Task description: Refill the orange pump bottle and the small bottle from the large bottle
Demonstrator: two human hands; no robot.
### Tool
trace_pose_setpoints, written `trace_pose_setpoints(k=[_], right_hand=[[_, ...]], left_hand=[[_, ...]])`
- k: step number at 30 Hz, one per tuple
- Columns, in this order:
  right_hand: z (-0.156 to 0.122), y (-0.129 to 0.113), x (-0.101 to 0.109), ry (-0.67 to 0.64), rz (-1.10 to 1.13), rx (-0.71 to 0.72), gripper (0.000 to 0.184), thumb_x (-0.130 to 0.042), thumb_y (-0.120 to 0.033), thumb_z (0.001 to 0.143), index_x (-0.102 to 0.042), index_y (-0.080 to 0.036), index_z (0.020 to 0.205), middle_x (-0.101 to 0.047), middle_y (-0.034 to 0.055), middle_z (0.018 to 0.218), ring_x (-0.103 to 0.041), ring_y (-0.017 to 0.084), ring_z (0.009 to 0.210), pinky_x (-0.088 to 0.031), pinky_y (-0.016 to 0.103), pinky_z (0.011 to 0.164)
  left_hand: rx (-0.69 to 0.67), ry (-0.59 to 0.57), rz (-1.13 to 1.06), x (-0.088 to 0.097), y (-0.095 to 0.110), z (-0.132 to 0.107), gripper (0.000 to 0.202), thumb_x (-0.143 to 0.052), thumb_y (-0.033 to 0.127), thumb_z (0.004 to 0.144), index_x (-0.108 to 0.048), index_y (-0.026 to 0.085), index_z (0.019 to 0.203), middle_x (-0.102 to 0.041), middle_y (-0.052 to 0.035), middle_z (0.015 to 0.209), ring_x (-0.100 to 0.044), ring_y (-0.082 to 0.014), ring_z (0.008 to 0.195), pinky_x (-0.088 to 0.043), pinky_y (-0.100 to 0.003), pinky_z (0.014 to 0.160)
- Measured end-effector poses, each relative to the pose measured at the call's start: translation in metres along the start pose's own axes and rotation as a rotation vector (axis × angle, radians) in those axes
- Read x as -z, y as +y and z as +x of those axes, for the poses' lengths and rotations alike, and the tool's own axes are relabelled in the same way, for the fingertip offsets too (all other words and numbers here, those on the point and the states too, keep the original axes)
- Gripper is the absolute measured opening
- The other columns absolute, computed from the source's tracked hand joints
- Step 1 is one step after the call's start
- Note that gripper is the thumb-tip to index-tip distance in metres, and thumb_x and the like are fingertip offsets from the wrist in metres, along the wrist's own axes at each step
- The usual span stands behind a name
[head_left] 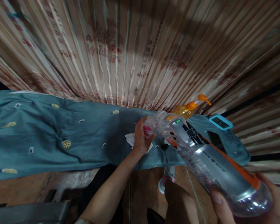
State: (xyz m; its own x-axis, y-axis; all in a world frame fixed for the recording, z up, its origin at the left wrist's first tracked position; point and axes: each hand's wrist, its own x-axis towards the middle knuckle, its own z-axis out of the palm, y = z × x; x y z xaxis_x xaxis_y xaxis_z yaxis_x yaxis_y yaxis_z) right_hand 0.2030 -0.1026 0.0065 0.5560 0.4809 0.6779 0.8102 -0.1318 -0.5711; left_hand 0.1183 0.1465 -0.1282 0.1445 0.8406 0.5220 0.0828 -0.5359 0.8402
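Observation:
My right hand (247,203) is wrapped round the base of a large clear plastic bottle (207,155) with a black, white and orange label. The bottle lies tilted, its open neck pointing up and left. At that neck my left hand (141,137) is closed on a small pink cap (146,131). Under the left hand, a crumpled white tissue (130,139) rests on the teal cloth (49,137).
The teal patterned cloth covers a long surface against a corrugated metal wall (130,46). An orange pump bottle (189,109) stands behind the bottle's neck. A small device with a blue frame (220,122) lies at the right. Bare legs and brown floor show below.

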Motion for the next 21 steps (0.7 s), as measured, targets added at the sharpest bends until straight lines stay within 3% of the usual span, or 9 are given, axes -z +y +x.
trace_pose_setpoints(k=[5, 8, 13, 16, 21], right_hand=[[0.005, -0.006, -0.002, 0.063, -0.083, 0.030, 0.090, -0.088, -0.040, 0.081, -0.050, -0.028, 0.163, -0.063, 0.0126, 0.138, -0.062, 0.035, 0.117, -0.034, 0.065, 0.119], [0.006, -0.010, -0.003, 0.059, -0.065, 0.015, 0.092, -0.088, -0.038, 0.081, -0.049, -0.027, 0.163, -0.061, 0.0137, 0.140, -0.060, 0.036, 0.121, -0.042, 0.062, 0.113], [0.007, -0.015, -0.004, 0.058, -0.014, -0.052, 0.089, -0.089, -0.038, 0.080, -0.053, -0.026, 0.161, -0.064, 0.0126, 0.129, -0.056, 0.038, 0.129, -0.054, 0.047, 0.097], [0.007, -0.012, -0.002, 0.072, -0.001, -0.031, 0.097, -0.093, -0.047, 0.075, -0.053, -0.023, 0.160, -0.063, 0.0128, 0.131, -0.059, 0.037, 0.125, -0.052, 0.053, 0.104], [0.006, -0.002, -0.001, 0.082, -0.024, -0.020, 0.105, -0.096, -0.059, 0.070, -0.054, -0.019, 0.157, -0.059, 0.0145, 0.145, -0.050, 0.043, 0.141, -0.041, 0.064, 0.119]], left_hand=[[0.010, -0.010, 0.012, 0.000, 0.000, 0.000, 0.078, -0.081, 0.044, 0.087, -0.043, 0.024, 0.152, -0.062, -0.0160, 0.149, -0.061, -0.0346, 0.138, -0.049, -0.055, 0.118], [0.006, -0.016, 0.009, 0.000, -0.001, 0.000, 0.077, -0.079, 0.046, 0.088, -0.043, 0.022, 0.152, -0.062, -0.0169, 0.149, -0.061, -0.0349, 0.139, -0.048, -0.055, 0.119], [0.013, -0.008, 0.011, 0.001, 0.000, 0.000, 0.076, -0.078, 0.047, 0.088, -0.044, 0.023, 0.151, -0.062, -0.0166, 0.149, -0.061, -0.0349, 0.139, -0.048, -0.055, 0.119], [0.025, -0.015, -0.004, 0.001, 0.001, 0.000, 0.076, -0.079, 0.041, 0.086, -0.044, 0.023, 0.151, -0.062, -0.0165, 0.149, -0.060, -0.0346, 0.139, -0.047, -0.055, 0.119], [0.048, -0.021, -0.016, 0.002, 0.002, 0.000, 0.076, -0.079, 0.037, 0.084, -0.046, 0.026, 0.152, -0.062, -0.0142, 0.150, -0.059, -0.0335, 0.141, -0.047, -0.055, 0.121]])
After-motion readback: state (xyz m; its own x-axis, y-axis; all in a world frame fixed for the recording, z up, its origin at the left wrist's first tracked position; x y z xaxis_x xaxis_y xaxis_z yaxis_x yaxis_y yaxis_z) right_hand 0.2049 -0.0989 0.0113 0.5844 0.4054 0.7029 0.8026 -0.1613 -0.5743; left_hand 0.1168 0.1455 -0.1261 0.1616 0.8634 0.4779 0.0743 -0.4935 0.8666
